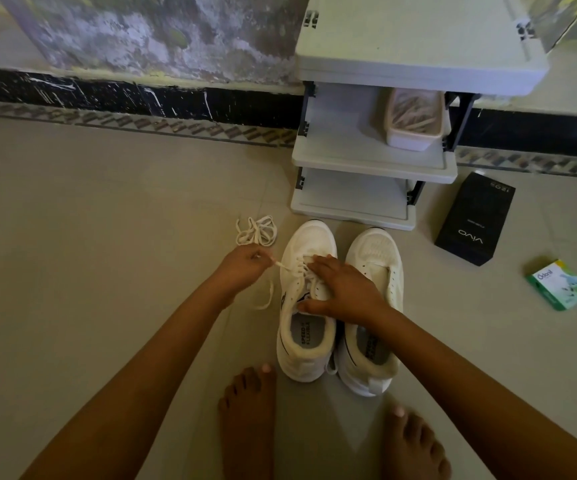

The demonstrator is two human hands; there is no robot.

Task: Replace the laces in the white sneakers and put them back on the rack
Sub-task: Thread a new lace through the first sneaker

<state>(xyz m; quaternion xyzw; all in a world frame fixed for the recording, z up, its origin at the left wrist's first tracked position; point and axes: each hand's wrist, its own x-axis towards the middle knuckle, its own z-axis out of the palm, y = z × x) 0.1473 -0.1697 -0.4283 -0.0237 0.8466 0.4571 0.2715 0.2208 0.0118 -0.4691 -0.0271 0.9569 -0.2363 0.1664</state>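
Observation:
Two white sneakers stand side by side on the tiled floor, toes toward the rack (370,168). The left sneaker (306,348) has a lace partly threaded through its eyelets. My left hand (242,266) pinches that lace (283,266) and holds it out to the left of the shoe. My right hand (339,287) lies flat across the left sneaker's tongue, fingers spread. The right sneaker (375,251) shows no lace. A loose bundle of lace (256,230) lies on the floor just beyond my left hand.
The grey plastic rack has a lidded tub (413,119) on its middle shelf. A black phone box (475,223) and a small green box (560,284) lie on the floor to the right. My bare feet (249,420) are just behind the shoes.

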